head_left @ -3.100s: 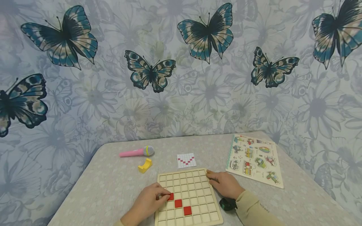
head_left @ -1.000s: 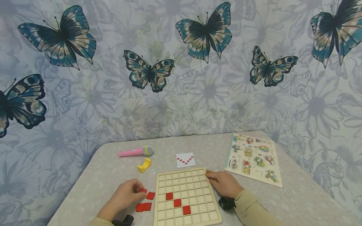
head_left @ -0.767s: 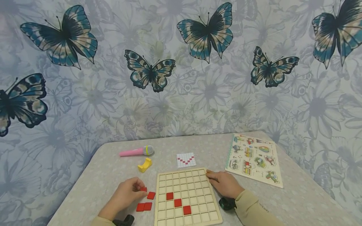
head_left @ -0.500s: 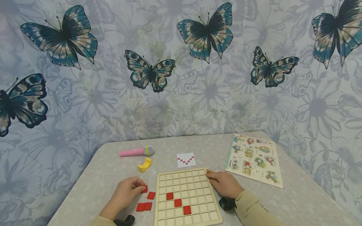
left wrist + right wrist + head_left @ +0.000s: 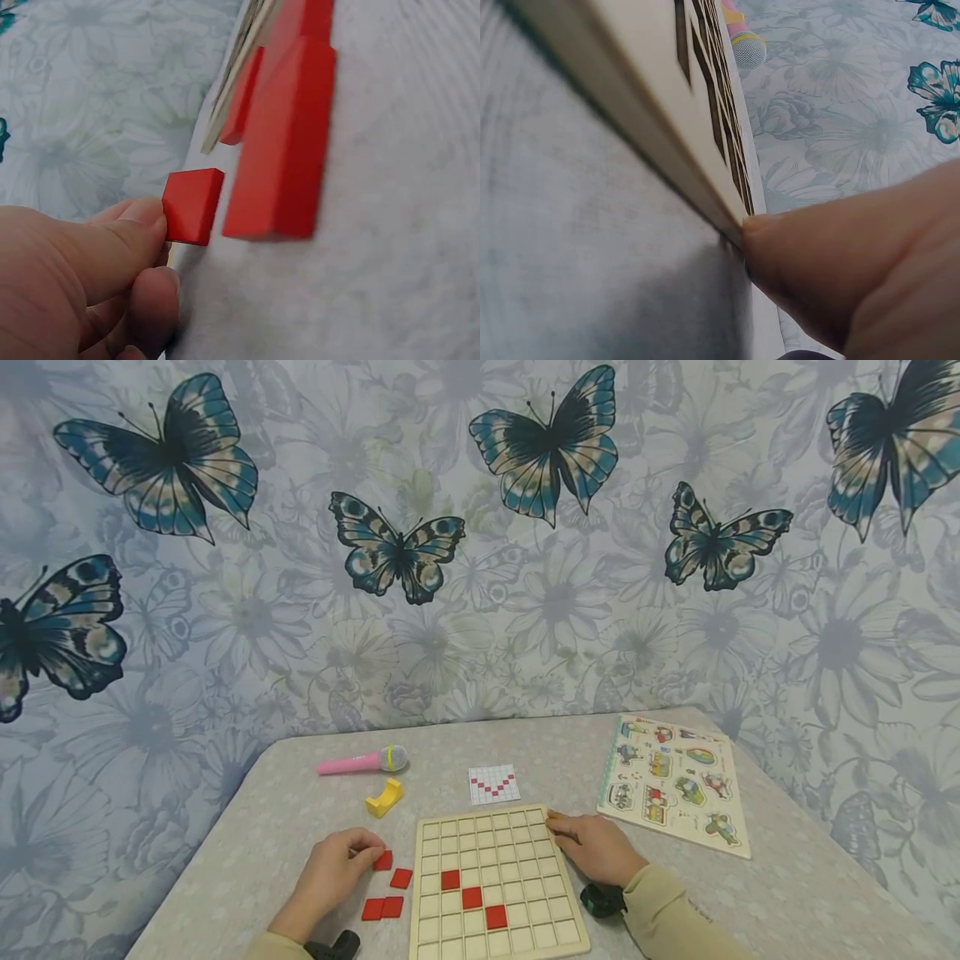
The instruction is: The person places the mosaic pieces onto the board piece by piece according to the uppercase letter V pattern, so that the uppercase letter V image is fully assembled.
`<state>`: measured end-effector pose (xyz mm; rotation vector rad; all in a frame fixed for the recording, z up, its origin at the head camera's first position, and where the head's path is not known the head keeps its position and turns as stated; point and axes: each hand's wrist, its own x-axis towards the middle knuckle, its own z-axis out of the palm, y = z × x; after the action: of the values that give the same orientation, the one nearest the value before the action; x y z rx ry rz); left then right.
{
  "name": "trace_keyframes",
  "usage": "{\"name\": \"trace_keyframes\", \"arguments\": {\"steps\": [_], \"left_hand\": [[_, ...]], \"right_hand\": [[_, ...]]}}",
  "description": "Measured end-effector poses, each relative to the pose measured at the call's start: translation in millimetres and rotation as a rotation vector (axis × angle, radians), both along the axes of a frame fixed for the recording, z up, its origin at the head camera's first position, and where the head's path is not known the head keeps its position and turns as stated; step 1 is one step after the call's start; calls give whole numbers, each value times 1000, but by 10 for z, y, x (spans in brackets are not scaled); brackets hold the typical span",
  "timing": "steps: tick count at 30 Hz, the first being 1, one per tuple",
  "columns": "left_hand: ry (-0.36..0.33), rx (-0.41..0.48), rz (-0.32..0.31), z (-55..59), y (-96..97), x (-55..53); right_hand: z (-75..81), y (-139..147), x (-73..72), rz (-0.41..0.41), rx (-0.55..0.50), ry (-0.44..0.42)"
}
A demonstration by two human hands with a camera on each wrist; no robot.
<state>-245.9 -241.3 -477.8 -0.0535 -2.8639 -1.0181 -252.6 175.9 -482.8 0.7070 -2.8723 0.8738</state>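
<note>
1. Presently, the wall [image 5: 480, 685] shows butterflies over a pale floral print; it stands behind the table [image 5: 247, 835].
2. Board [image 5: 498, 862]: flat on the table, gridded, its near edge out of frame.
3. Puzzle [image 5: 675, 785]: flat, beyond the board and to its right.
4. Right hand [image 5: 597, 850]: fingers laid against the board's far right corner, not wrapped round it.
5. Left hand [image 5: 332, 870]: pinching one red tile [image 5: 193, 206] between thumb and finger, beside the board's left edge. Whether that tile touches the table cannot be told.
6. Microphone [image 5: 362, 762]: lying at the far left; yellow stand [image 5: 385, 798] just nearer.
7. Card [image 5: 494, 785]: beyond the board, marked with a red V.
8. Set tiles [image 5: 472, 897]: three, seated in cells, stepping diagonally nearer and rightward.
9. Loose tiles [image 5: 401, 878]: three on the table left of the board, two of them touching.
10. Change noted: about three seconds ago the left hand was at the leftmost set tile; it has since left the board. Judged effect: that placement appears finished, and a fourth tile is in hand but not yet seated.
</note>
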Motion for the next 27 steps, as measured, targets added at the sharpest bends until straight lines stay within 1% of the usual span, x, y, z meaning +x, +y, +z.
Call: {"name": "trace_keyframes", "arguments": {"steps": [5,7,11,15,17,20,27], "left_hand": [[-16,62,20,4,12,-4],[-11,87,32,6,42,4],[14,143,25,16,155,34],[35,167,1,24,280,82],[48,169,-16,24,333,104],[45,178,-34,24,408,130],[92,98,-75,7,528,151]], "right_hand": [[-9,-5,-1,-7,6,1],[-9,-7,-1,-5,4,-2],[-5,-4,-2,2,3,-4],[6,0,2,3,-2,-8],[12,1,5,2,-4,-10],[21,-4,10,-4,-1,-13],[41,-16,22,-13,-5,-20]]}}
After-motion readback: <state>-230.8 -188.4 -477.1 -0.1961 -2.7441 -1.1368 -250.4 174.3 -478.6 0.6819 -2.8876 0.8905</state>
